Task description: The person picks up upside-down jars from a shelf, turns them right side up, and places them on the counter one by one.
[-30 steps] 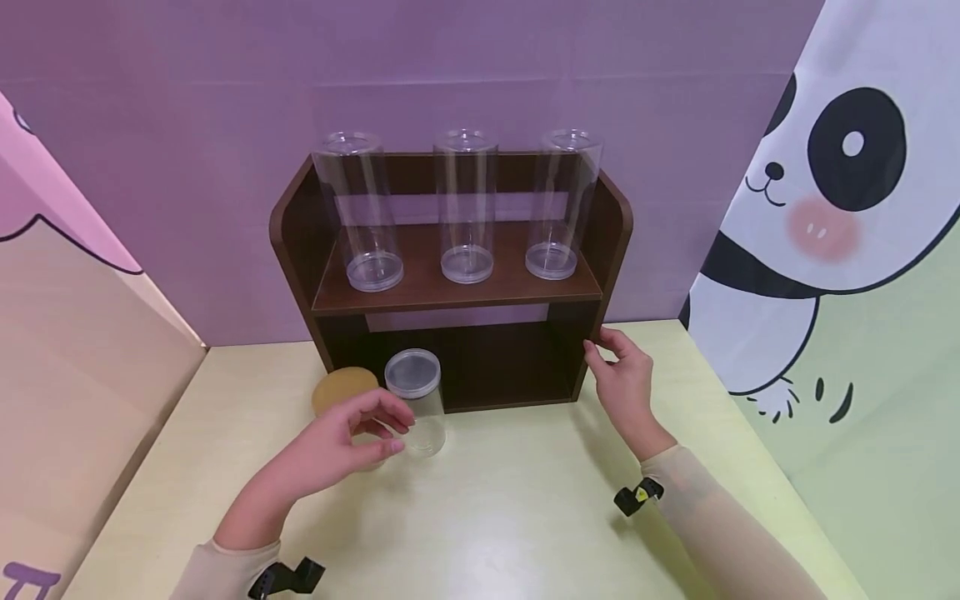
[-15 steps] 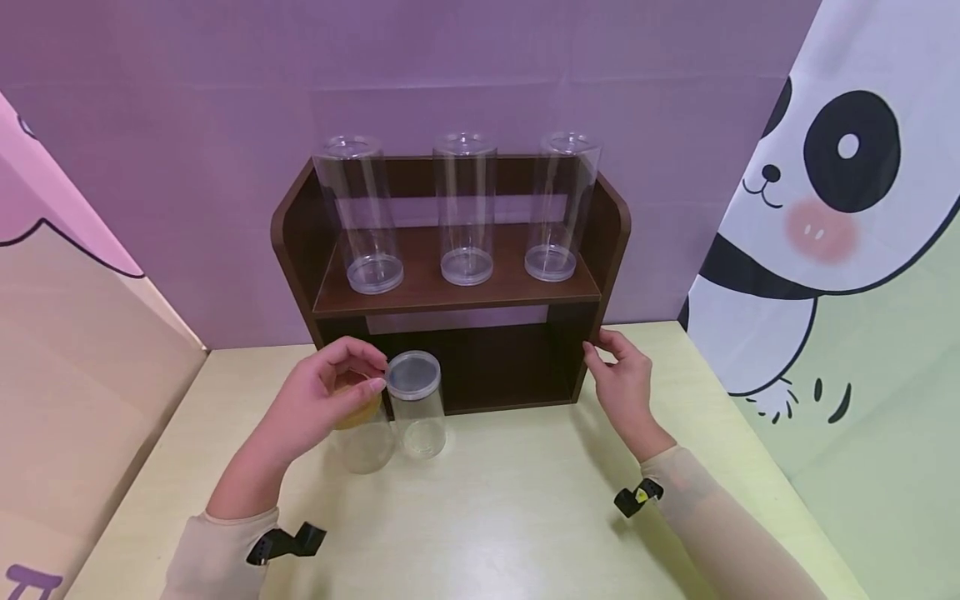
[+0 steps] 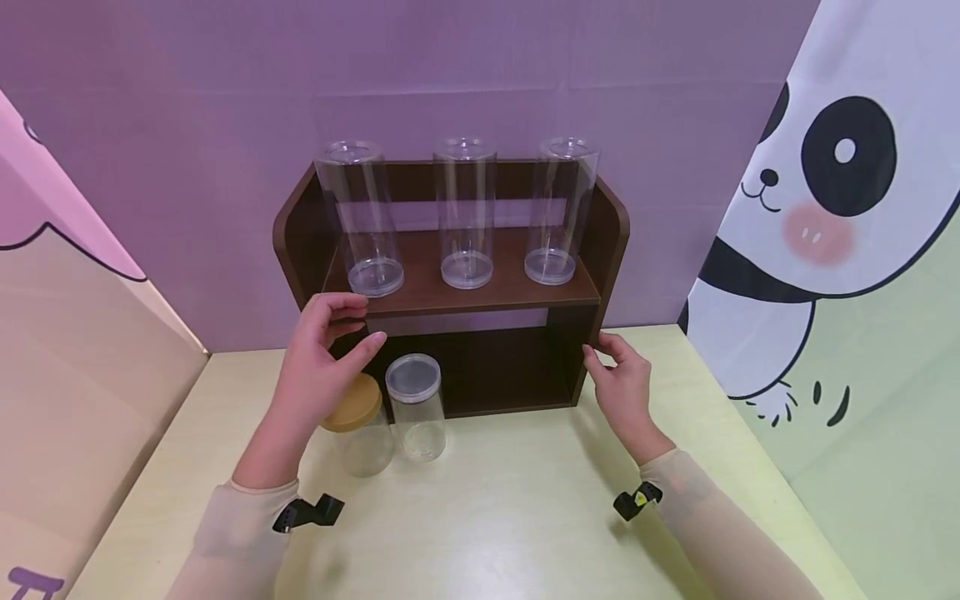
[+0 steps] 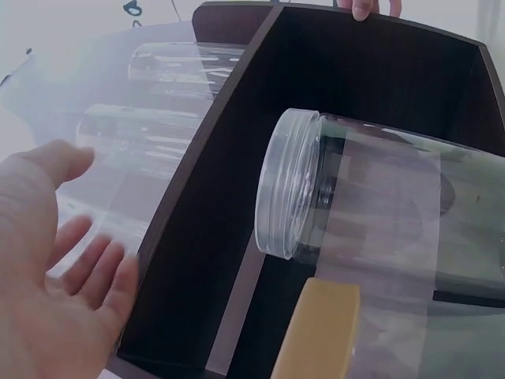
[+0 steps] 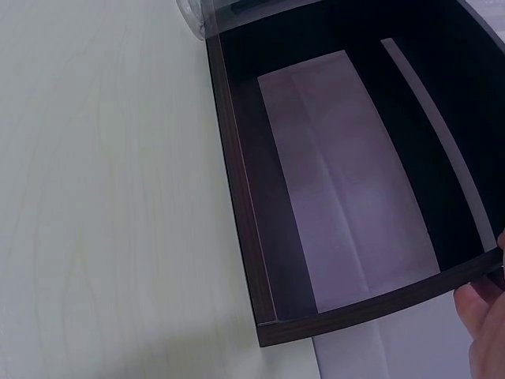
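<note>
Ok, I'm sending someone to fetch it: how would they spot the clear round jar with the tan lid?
Find the dark brown, two-tier wooden shelf on the pale wood-grain table. In front of its left end, from the person's side, the clear cylindrical jar stands left of a narrower, grey-lidded clear jar. Its opaque tan lid sets it apart.

A purple wall covering (image 3: 225, 167) with a faint horizontal crease spans the back. At its right a pale panel carries a cartoon panda (image 3: 832, 183); at its left a pink-and-cream panel (image 3: 75, 367) slants forward. The pale wood-grain desk (image 3: 540, 517) catches a soft whitish sheen near the front.
</note>
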A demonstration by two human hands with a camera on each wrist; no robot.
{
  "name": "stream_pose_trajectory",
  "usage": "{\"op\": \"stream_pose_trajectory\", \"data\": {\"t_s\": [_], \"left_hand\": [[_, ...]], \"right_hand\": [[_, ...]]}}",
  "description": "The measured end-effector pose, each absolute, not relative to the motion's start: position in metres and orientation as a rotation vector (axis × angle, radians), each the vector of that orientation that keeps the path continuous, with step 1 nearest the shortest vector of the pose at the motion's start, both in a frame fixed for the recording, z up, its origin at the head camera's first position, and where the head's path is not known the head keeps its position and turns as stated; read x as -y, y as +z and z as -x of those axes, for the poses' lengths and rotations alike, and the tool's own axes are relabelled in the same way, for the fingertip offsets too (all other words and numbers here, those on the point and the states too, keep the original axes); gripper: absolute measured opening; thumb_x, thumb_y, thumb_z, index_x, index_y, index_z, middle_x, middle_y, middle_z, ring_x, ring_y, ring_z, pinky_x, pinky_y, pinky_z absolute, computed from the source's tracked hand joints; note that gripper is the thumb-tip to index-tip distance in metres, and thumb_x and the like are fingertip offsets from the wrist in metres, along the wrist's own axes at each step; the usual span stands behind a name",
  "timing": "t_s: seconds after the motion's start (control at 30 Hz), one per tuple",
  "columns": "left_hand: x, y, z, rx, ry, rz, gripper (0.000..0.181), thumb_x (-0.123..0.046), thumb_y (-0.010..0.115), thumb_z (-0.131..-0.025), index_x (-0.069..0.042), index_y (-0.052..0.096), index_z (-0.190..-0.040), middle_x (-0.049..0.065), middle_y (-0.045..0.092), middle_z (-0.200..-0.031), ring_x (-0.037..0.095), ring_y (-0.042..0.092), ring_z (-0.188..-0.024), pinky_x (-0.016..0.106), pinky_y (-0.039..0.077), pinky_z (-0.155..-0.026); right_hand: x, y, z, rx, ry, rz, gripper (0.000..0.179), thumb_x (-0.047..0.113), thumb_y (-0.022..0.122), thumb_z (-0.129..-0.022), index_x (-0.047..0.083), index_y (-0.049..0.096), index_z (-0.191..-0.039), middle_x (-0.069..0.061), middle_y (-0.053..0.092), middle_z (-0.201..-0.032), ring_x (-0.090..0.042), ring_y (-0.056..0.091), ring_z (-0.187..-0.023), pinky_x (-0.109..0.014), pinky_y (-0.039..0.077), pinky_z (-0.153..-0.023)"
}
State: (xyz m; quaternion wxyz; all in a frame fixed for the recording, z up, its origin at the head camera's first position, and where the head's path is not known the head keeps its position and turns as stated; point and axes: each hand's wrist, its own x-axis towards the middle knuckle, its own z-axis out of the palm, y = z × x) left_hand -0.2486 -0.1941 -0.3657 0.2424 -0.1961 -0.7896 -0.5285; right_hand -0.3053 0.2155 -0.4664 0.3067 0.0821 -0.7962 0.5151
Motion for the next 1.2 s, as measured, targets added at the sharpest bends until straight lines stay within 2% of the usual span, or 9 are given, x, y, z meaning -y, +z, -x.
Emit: {"op": "stream_pose_trajectory", "data": {"t_s": [0.3, 0.53, 0.67, 0.8, 0.93, 1.2], "left_hand": [[0.184, -0.361, 0.264, 2.034, -1.217, 0.477, 0.079, -0.014, 0.089, -0.093, -0.001, 0.047, -0.159, 0.015, 0.046, -0.158, 0.027, 0.049, -0.146, 0.023, 0.043, -0.119], [0.174, -0.349, 0.274, 2.068, -1.165, 0.384, 0.101, -0.021, 0.089, -0.094, -0.012, 0.027, -0.174, 0.011, 0.03, -0.173, 0.025, 0.037, -0.157, 0.047, 0.038, -0.13], [0.17, -0.341, 0.279, 2.136, -1.152, 0.265, 0.115, -0.028, 0.088, -0.094, -0.025, 0.01, -0.179, 0.006, 0.02, -0.179, 0.028, 0.034, -0.16, 0.059, 0.042, -0.125], [0.168, -0.336, 0.286, 2.177, -1.125, 0.212, 0.123, -0.031, 0.088, -0.095, -0.032, -0.002, -0.179, 0.007, 0.015, -0.182, 0.033, 0.032, -0.163, 0.07, 0.04, -0.122], [0.168, -0.332, 0.293, 2.175, -1.113, 0.207, 0.126, -0.026, 0.09, -0.094, -0.033, -0.004, -0.178, 0.01, 0.015, -0.181, 0.035, 0.031, -0.163, 0.068, 0.038, -0.124], [0.166, -0.327, 0.302, 2.221, -1.134, 0.172, 0.132, -0.022, 0.091, -0.093, -0.039, -0.01, -0.177, 0.008, 0.016, -0.181, 0.032, 0.032, -0.163, 0.066, 0.041, -0.123]], "right_hand": [[-0.216, -0.47, 0.305, 2.138, 1.354, -0.2, 0.017, 0.002, 0.076, -0.103, 0.001, 0.08, -0.12, -0.016, 0.082, -0.117, -0.034, 0.076, -0.112, -0.007, 0.055, -0.078], [-0.216, -0.469, 0.304, 2.121, 1.353, -0.207, 0.017, 0.002, 0.078, -0.102, 0.001, 0.08, -0.119, -0.016, 0.082, -0.117, -0.034, 0.076, -0.111, -0.007, 0.056, -0.078], [-0.216, -0.469, 0.304, 2.116, 1.346, -0.209, 0.018, 0.002, 0.078, -0.102, 0.001, 0.08, -0.12, -0.016, 0.082, -0.117, -0.034, 0.076, -0.111, -0.007, 0.056, -0.078], [-0.216, -0.471, 0.304, 2.114, 1.351, -0.205, 0.018, 0.002, 0.078, -0.102, 0.002, 0.08, -0.119, -0.016, 0.082, -0.117, -0.034, 0.077, -0.111, -0.007, 0.056, -0.078], [-0.216, -0.473, 0.304, 2.112, 1.354, -0.207, 0.018, 0.002, 0.078, -0.101, 0.001, 0.08, -0.119, -0.016, 0.082, -0.116, -0.035, 0.077, -0.111, -0.008, 0.056, -0.077], [-0.216, -0.471, 0.305, 2.105, 1.341, -0.217, 0.018, 0.002, 0.078, -0.102, 0.001, 0.08, -0.12, -0.015, 0.082, -0.117, -0.035, 0.077, -0.111, -0.008, 0.056, -0.077]]}}
